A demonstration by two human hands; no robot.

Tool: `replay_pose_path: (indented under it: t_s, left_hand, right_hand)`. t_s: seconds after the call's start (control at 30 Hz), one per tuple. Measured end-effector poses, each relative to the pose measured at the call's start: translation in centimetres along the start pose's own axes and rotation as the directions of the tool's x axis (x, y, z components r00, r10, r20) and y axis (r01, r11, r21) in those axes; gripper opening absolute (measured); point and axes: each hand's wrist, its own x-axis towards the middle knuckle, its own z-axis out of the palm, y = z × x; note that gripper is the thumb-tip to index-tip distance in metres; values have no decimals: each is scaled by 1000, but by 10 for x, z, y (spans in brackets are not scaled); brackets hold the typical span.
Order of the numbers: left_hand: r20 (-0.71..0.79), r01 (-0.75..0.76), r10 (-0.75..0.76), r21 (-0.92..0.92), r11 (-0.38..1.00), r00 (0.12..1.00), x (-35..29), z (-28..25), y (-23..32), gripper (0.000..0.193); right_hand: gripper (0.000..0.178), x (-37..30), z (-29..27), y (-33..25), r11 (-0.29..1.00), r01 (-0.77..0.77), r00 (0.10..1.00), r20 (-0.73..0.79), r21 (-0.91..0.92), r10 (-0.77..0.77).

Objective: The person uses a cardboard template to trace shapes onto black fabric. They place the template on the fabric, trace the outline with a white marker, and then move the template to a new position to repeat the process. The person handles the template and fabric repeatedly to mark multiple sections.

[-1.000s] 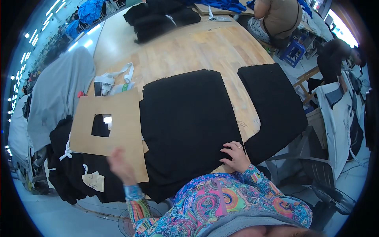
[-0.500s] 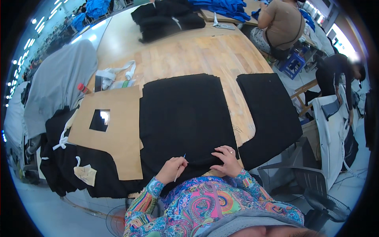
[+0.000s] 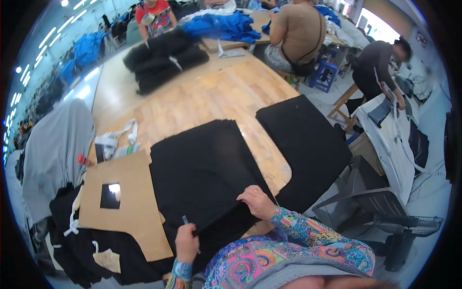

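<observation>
A slim pale pen (image 3: 185, 220) with a bluish end pokes out of my left hand (image 3: 186, 241), whose fingers are curled round it. That hand is over the near left part of a stack of black fabric (image 3: 202, 164). At the fabric's near right edge, my right hand (image 3: 258, 202) pinches the cloth between thumb and fingers, and a fold runs from there toward the left hand. Left of the stack, a brown cardboard pattern (image 3: 132, 188) with a square cut-out lies on more black cloth.
Another black fabric stack (image 3: 308, 144) lies to the right. Rolled black cloth (image 3: 166, 60) sits farther back on the wooden table (image 3: 211, 96). White tape (image 3: 127, 135) and a red-capped item (image 3: 83, 159) are at the left. A grey chair (image 3: 353, 188) and a fan (image 3: 404, 226) stand right. Several people work beyond.
The view has swung, showing more of the far room. My left hand has moved left, away from the right one, with the pen now pointing up. My right hand has closed on the fabric edge.
</observation>
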Motion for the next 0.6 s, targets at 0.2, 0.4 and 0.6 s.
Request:
replay_pose_path:
  t_s: [0.2, 0.4, 0.6]
  left_hand:
    - [-412, 136, -144, -49, 989, 900, 24, -79, -10, 24]
    - [-501, -212, 143, -84, 974, 854, 57, -148, 44, 23]
    - [-609, -402, 157, -290, 868, 777, 99, -170, 86, 26]
  right_hand:
    - [28, 60, -55, -13, 951, 301, 953, 67, -69, -297]
    - [27, 83, -160, -39, 741, 613, 786, 118, -275, -607]
    - [12, 61, -253, -66, 773, 593, 747, -203, -228, -633]
